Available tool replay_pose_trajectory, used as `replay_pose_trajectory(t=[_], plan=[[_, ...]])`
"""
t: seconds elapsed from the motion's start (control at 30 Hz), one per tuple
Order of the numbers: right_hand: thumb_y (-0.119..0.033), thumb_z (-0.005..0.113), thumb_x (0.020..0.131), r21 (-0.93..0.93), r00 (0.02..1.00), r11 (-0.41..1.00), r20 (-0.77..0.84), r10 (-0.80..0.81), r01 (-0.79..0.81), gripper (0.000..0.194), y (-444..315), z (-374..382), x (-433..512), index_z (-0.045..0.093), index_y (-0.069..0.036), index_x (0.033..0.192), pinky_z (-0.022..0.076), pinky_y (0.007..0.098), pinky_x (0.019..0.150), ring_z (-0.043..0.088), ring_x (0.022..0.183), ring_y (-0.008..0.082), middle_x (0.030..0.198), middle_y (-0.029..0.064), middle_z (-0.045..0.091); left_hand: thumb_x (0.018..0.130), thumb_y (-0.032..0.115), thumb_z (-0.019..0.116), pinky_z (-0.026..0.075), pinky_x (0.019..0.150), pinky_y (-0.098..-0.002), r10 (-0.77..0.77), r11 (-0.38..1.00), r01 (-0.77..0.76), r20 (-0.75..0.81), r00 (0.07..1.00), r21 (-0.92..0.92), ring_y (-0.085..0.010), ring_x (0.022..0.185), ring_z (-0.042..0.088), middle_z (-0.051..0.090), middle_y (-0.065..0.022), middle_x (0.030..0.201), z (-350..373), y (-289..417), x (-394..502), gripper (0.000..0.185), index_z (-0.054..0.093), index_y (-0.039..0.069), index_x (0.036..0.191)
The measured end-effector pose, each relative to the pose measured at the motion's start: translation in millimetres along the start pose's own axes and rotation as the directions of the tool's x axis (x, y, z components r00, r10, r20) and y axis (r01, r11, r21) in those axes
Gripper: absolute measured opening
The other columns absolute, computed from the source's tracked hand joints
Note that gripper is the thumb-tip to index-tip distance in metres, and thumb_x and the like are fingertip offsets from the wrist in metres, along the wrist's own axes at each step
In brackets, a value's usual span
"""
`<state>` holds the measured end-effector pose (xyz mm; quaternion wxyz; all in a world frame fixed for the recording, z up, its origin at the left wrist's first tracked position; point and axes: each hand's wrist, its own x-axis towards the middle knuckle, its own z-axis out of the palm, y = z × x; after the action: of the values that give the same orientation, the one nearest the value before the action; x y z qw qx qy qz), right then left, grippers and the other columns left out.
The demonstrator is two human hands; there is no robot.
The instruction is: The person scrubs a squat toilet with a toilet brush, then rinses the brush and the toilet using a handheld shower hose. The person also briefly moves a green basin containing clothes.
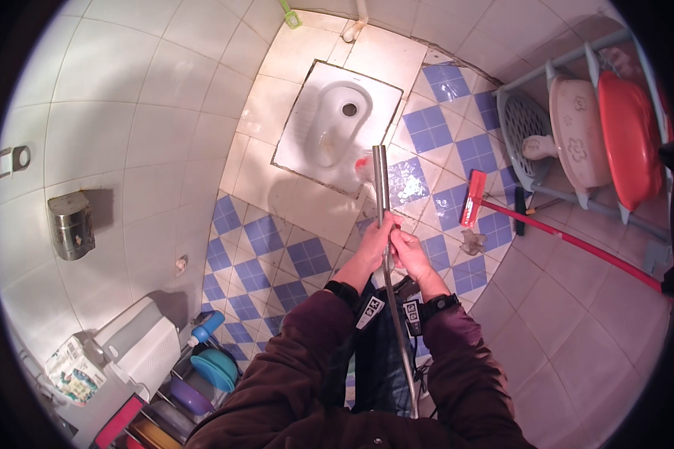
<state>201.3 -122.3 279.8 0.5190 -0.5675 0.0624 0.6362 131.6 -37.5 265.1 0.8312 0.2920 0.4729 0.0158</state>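
A metal tube [381,177], its far end towards the squat toilet [300,120], stands out from my hands. My left hand [374,242] is closed around its near end. Close beside it, my right hand [411,252] has its fingers curled at the joint between tube and hose; its exact grip is partly hidden. From there a flexible metal hose [392,306] runs down in front of my legs. Left of the tube's tip, a blurred pale patch with red [363,163] lies over the toilet's edge; I cannot tell what it is.
On the right are a red-handled floor squeegee [561,231], a crumpled grey scrap [473,242] and a wall rack [573,197] with a red basin [629,140] and a pink basin [578,134]. A shelf unit at lower left holds a teal basin [214,370]. The blue-and-white tiles [410,174] look wet.
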Motion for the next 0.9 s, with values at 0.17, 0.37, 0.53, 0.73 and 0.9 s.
replay_pose_trajectory(t=[0.17,0.37,0.53,0.73,0.9], plan=[[-0.025,0.06,0.081,0.064,0.989,0.998,0.145,-0.028,0.019,0.023,-4.4,-8.9,-4.6,0.06,-0.009,0.098,0.0282,0.0177,0.041,0.036,0.046,0.0028,0.064,-0.0051,0.046,0.087,0.049,0.04,0.045,0.066,-0.0293,0.024,1.0,-0.025,-0.045,0.999,-0.015,-0.0137,0.079,0.049,0.047,-0.0046,0.091,3.4,-2.8,5.7,0.049,0.053,0.005,0.105],[-0.009,0.064,0.076,-0.016,0.98,0.993,0.166,-0.114,0.118,0.032,-0.4,-18.2,1.9,0.054,-0.005,0.107,0.0443,0.0246,0.071,0.053,0.081,0.0096,0.087,0.0002,0.056,0.087,0.053,0.033,0.041,0.072,-0.0274,0.026,0.992,-0.019,-0.052,0.998,0.126,-0.0124,0.082,0.047,0.045,-0.0018,0.092,3.5,1.1,3.2,0.063,0.044,0.002,0.122],[-0.006,0.059,0.079,0.009,0.967,0.974,0.117,-0.227,0.227,0.027,15.4,-10.3,7.2,0.052,-0.005,0.105,0.0421,0.0269,0.079,0.051,0.092,0.0122,0.099,0.0023,0.053,0.088,0.055,0.026,0.039,0.078,-0.029,0.033,0.98,-0.018,-0.075,0.997,0.2,-0.014,0.087,0.046,0.045,-0.0042,0.101,4.7,3.2,10.9,0.066,0.042,0.002,0.124],[-0.007,0.055,0.082,0.097,0.913,0.914,-0.153,-0.378,0.394,0.035,34.2,-22.0,-25.2,0.045,-0.006,0.116,0.0388,0.0264,0.082,0.048,0.091,0.0111,0.098,0.0019,0.053,0.092,0.035,0.036,0.043,0.065,-0.0253,0.097,0.985,-0.055,-0.26,0.961,0.164,-0.0122,0.081,0.045,0.045,-0.0033,0.096,-15.9,8.1,31.2,0.043,0.047,0.004,0.12],[-0.017,0.053,0.086,0.085,0.723,0.89,-0.62,-0.305,0.448,0.032,71.3,-65.0,-49.5,0.045,-0.001,0.113,0.0386,0.023,0.078,0.045,0.087,0.0086,0.096,0.0005,0.052,0.086,0.008,0.043,0.039,0.051,-0.0204,0.177,0.946,-0.069,-0.325,0.929,0.318,-0.0089,0.068,0.046,0.045,0.0,0.09,-46.5,16.4,34.5,0.032,0.05,0.006,0.117]])
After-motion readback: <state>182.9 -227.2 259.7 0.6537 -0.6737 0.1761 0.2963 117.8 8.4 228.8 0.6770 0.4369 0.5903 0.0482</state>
